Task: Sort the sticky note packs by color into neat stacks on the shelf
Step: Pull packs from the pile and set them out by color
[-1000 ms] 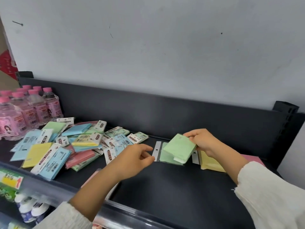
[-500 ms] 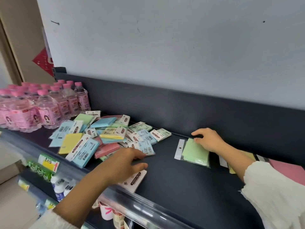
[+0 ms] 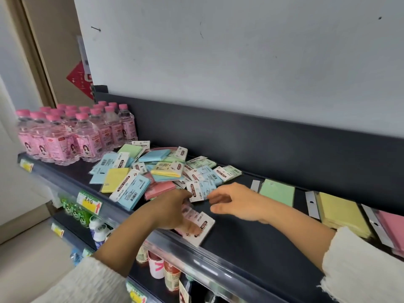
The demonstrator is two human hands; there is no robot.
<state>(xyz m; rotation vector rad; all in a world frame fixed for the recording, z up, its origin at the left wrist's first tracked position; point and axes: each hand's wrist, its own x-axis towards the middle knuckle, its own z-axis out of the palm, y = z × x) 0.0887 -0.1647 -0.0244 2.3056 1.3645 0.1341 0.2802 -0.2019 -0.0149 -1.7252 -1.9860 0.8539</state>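
Shelf [image 3: 251,241], dark, with a raised back. Mixed pile of packs [image 3: 153,173] lay left of centre, blue, yellow, green and pink jumbled at all angles, some face up, some label up. To the right stood three sorted lots side by side along the back: green stack [image 3: 278,194], yellow stack [image 3: 341,213], pink stack [image 3: 392,226], each square to the shelf with its hanging tab to the left, presumably so that further packs drop on flush. One loose pack [image 3: 202,229] lay apart from the pile at the front lip, white label upward. Left hand [image 3: 172,209] lay over that pack's near end, fingers bent down onto it; blur hid whether they gripped it, so I could not tell. Right hand [image 3: 237,203] hung just above the shelf between pile and green stack, fingers loosely spread and holding nothing, tips just beside a blue pack [image 3: 202,191] at the pile's edge, likely its next pick. No blue stack was in view. Bottles [image 3: 72,136] with pink caps stood at the far left, just beside the pile. Most of the sorting looked undone.
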